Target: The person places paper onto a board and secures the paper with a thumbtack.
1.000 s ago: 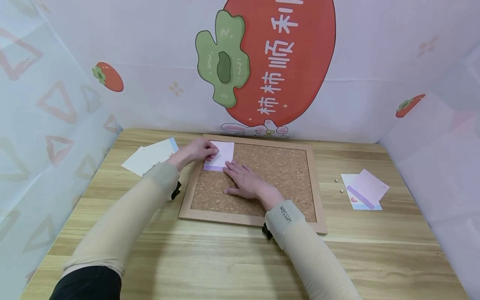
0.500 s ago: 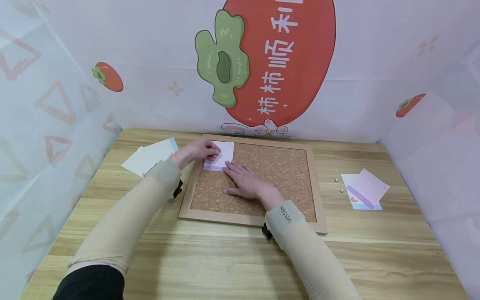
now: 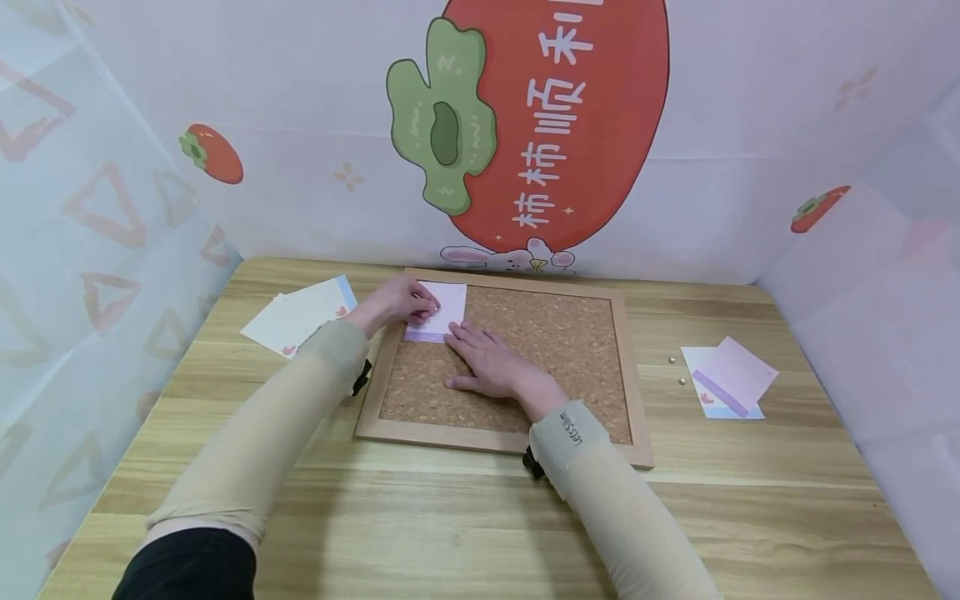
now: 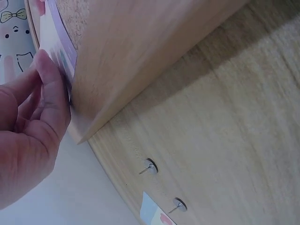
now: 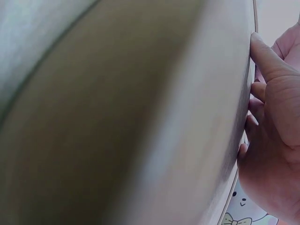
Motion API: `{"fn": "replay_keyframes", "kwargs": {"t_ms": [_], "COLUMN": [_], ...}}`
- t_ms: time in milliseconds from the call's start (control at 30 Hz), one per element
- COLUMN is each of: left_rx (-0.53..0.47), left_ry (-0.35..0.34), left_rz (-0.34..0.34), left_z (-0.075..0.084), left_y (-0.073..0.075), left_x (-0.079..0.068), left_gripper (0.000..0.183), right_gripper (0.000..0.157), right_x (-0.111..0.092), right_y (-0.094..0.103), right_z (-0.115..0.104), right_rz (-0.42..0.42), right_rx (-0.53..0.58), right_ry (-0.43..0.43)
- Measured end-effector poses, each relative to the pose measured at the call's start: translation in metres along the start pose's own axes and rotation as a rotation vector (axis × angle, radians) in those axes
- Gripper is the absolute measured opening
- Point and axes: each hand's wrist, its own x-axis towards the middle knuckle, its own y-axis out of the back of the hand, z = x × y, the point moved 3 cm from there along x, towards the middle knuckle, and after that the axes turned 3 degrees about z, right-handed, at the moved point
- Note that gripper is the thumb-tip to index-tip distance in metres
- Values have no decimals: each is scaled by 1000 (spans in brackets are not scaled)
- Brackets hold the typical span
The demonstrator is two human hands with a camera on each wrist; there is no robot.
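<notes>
My left hand (image 3: 401,302) pinches at a square paper note (image 3: 452,297) with a purple strip along its lower edge. Its thumb and forefinger meet over the note; the thumbtack between them is almost wholly hidden by the fingertips. The note lies on the upper left corner of a cork board (image 3: 540,350). In the left wrist view the curled left hand (image 4: 35,117) is right at the note (image 4: 61,40), beside the board's wooden frame (image 4: 122,51). My right hand (image 3: 491,362) rests on the cork with fingers spread, fingertips at the note's lower right corner.
Several white cards (image 3: 296,312) with a blue edge lie left of the board. Two thumbtacks (image 4: 150,166) lie near them. Right of the board are two more small thumbtacks (image 3: 672,360) and a pink note (image 3: 738,371) over a white one. A printed backdrop (image 3: 300,208) stands behind the table.
The left forearm has shifted slightly to the right while its fingertips stay on the note. The right hand and the board look the same.
</notes>
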Motion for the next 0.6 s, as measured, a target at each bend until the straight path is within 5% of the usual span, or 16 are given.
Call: {"fn": "replay_keyframes", "kwargs": {"t_ms": [233, 600], "left_rx": [30, 93], "left_ry": [38, 30], "left_rz": [42, 8], "left_z": [2, 2], "left_y": [2, 4], "left_x": [-2, 0], "left_gripper": [22, 23], "right_gripper": [79, 79], "right_x": [0, 0], "right_y": [0, 0], "right_z": [0, 0], "right_rz": [3, 5], "right_rx": [8, 14], "right_ry": [2, 5]}}
